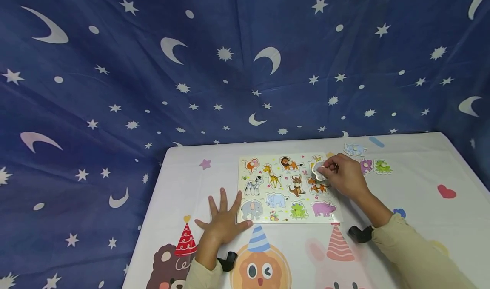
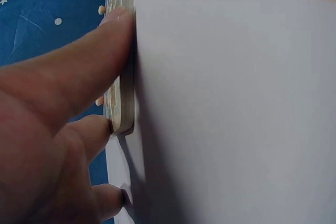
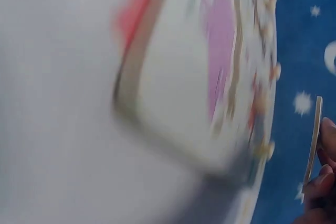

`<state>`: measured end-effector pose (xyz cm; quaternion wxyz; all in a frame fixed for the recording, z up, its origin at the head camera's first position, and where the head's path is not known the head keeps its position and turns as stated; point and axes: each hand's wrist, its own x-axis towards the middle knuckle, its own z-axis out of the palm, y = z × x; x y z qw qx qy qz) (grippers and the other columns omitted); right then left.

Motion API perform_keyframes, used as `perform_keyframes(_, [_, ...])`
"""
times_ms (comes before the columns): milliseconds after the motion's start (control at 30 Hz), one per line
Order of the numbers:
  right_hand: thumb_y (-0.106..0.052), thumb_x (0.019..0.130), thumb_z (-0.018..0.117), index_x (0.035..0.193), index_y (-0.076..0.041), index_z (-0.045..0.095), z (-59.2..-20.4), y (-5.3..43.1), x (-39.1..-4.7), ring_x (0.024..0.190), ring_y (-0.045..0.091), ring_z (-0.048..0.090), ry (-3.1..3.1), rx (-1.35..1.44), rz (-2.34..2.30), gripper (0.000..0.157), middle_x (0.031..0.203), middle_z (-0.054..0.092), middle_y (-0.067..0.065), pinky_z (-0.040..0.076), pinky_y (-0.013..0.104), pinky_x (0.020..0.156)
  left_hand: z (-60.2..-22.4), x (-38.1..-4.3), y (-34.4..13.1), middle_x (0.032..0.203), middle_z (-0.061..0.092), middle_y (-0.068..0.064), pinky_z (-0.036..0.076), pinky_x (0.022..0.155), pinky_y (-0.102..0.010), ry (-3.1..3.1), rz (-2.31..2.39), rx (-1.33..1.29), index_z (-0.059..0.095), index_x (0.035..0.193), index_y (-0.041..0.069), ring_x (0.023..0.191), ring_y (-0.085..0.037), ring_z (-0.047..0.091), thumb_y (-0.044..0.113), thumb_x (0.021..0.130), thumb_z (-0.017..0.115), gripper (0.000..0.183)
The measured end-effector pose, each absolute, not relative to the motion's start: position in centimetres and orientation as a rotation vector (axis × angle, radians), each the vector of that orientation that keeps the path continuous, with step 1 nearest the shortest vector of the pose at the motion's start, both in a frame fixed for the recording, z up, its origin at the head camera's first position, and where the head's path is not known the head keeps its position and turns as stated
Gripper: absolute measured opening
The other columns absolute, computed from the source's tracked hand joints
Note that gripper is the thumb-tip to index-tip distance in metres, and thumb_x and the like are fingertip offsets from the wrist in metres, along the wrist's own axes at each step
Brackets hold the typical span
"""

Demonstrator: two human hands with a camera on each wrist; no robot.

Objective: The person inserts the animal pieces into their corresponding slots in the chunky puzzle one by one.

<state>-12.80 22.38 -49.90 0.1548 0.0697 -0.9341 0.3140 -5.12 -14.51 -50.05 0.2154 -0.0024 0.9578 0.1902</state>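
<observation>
A pale animal puzzle board [image 1: 269, 159] lies flat on the table, with animal pictures across it. My right hand [image 1: 346, 176] pinches a puzzle piece [image 1: 318, 170] above the board's upper right part, near the tiger picture [image 1: 317, 186]. In the right wrist view that thin piece [image 3: 315, 140] stands edge-on between thumb and fingers, its picture side hidden. At the board's lower left corner, my left hand [image 1: 222, 223] rests with fingers spread. The left wrist view puts its thumb [image 2: 113, 40] against the board's edge [image 2: 127, 93].
Right of the board lie a blue rhino piece [image 1: 355, 149], a purple piece [image 1: 366, 166] partly behind the right hand, and a green frog piece [image 1: 383, 166]. A blue star-and-moon curtain [image 1: 237, 89] hangs behind the table. Cartoon prints cover the white tablecloth [image 1: 413, 165].
</observation>
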Motion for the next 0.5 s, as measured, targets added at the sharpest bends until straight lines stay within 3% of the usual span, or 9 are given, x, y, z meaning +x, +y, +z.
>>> perform_keyframes(500, [-0.028, 0.085, 0.084, 0.081, -0.015, 0.064, -49.4, 14.1, -10.1, 0.064, 0.009, 0.045, -2.798, 0.389, 0.915, 0.024, 0.077, 0.055, -0.002, 0.038, 0.026, 0.058, -49.9, -5.1, -14.5, 0.173, -0.009, -0.013, -0.004, 0.088, -0.097, 2.662, 0.509, -0.006, 0.023, 0.162, 0.039, 0.153, -0.055, -0.015, 0.064, 0.085, 0.070, 0.094])
